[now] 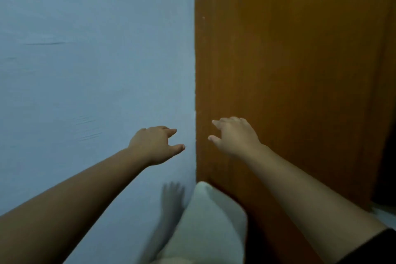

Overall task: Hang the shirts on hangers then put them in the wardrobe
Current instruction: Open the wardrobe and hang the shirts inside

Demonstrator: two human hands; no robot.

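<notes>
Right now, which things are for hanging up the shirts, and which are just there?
For the job:
left hand, empty
right hand, empty
brown wardrobe panel

Just there:
blue wall
white pillow

No shirts or hangers in view.

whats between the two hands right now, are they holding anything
Nothing is held. In the head view, between the left hand and right hand shows only the vertical edge where the blue wall meets the brown wardrobe panel. No shirt or hanger is in view.

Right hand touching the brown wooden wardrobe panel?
Cannot tell. In the head view the right hand overlaps the brown wooden wardrobe panel, fingers loosely extended, but neither contact nor gap shows.
</notes>
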